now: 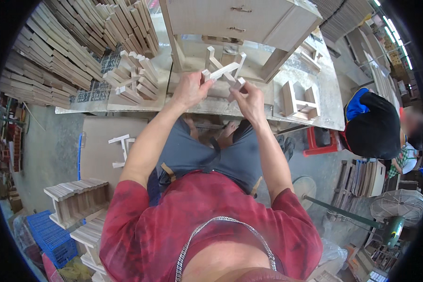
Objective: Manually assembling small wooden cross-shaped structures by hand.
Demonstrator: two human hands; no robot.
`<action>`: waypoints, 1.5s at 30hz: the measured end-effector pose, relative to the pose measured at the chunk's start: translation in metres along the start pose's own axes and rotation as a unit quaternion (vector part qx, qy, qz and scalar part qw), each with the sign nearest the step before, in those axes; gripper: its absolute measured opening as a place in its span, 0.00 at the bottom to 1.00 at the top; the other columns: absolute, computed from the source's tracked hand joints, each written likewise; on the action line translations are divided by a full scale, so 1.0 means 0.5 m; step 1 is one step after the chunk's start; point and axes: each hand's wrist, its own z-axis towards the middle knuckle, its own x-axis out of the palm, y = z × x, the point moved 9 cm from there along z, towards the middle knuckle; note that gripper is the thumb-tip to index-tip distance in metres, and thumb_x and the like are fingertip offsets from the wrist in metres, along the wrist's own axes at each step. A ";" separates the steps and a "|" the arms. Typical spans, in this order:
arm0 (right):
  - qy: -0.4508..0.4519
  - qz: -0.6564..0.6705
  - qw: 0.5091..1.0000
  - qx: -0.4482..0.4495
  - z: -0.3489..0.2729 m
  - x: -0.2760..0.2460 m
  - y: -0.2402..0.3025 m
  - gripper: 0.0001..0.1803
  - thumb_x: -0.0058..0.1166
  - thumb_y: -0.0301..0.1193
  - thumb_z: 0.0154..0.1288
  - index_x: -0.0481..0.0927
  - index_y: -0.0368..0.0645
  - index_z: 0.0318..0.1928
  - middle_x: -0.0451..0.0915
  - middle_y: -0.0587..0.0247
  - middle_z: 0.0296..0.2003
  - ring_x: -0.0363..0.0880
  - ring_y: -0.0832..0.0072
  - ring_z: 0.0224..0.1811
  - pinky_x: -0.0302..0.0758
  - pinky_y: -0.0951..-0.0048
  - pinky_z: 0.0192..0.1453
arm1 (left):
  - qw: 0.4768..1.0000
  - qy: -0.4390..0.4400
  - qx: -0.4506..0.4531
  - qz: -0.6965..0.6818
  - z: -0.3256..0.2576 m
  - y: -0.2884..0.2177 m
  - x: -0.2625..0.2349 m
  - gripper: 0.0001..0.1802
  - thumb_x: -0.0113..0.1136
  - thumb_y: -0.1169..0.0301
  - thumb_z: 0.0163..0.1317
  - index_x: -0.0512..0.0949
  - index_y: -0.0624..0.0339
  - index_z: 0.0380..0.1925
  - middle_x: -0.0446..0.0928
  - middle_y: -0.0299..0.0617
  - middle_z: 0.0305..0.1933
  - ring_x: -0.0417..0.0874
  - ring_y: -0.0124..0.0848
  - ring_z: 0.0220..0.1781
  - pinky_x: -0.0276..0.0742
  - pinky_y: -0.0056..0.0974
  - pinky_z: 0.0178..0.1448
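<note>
Between my hands is a pale wooden frame (225, 70) of crossed bars with short upright ends, held above the front edge of the workbench (207, 107). My left hand (191, 90) is closed on the frame's left end, thumb and fingers pinching a bar. On the other side my right hand (250, 101) pinches its near right end. Behind the frame stands a wooden cabinet-like stand (221, 23) with two small metal fittings on its face. To the left a bundle of similar wooden pieces (135, 81) sits on the bench.
Tall stacks of wooden slats (56, 56) fill the far left. An assembled wooden frame (301, 102) lies on the bench at right. A person (373, 123) sits beyond a red stool (321, 142). A fan (397, 207) and a blue crate (51, 237) stand nearer me.
</note>
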 end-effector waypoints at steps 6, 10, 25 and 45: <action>-0.101 -0.155 0.980 -0.073 0.113 -0.041 0.039 0.17 0.67 0.37 0.62 0.85 0.33 0.39 0.85 0.48 0.28 0.87 0.59 0.31 0.80 0.61 0.40 | 0.996 -0.061 0.057 0.025 0.156 0.027 0.004 0.19 0.67 0.59 0.63 0.80 0.68 0.31 0.81 0.59 0.28 0.84 0.57 0.34 0.78 0.52 0.40; -0.115 -0.236 0.957 -0.120 0.187 -0.052 0.008 0.18 0.67 0.39 0.63 0.82 0.32 0.35 0.85 0.46 0.28 0.86 0.52 0.32 0.80 0.59 0.40 | 0.994 -0.080 0.055 0.042 0.205 0.021 0.018 0.21 0.68 0.58 0.63 0.80 0.70 0.31 0.81 0.63 0.31 0.84 0.60 0.38 0.78 0.54 0.43; -0.071 -0.288 0.951 -0.093 0.195 -0.043 0.014 0.16 0.66 0.36 0.60 0.80 0.34 0.28 0.82 0.43 0.25 0.84 0.46 0.31 0.79 0.52 0.39 | 0.997 -0.067 0.045 0.020 0.199 0.033 0.023 0.17 0.67 0.63 0.62 0.81 0.70 0.36 0.82 0.62 0.32 0.85 0.59 0.37 0.79 0.53 0.42; 0.175 -0.103 0.979 -0.002 0.065 0.009 0.060 0.16 0.63 0.32 0.67 0.84 0.32 0.48 0.87 0.49 0.37 0.87 0.55 0.39 0.81 0.66 0.47 | 0.999 -0.041 0.010 -0.004 0.058 0.043 -0.058 0.18 0.72 0.59 0.58 0.81 0.66 0.32 0.82 0.53 0.30 0.86 0.45 0.30 0.79 0.46 0.37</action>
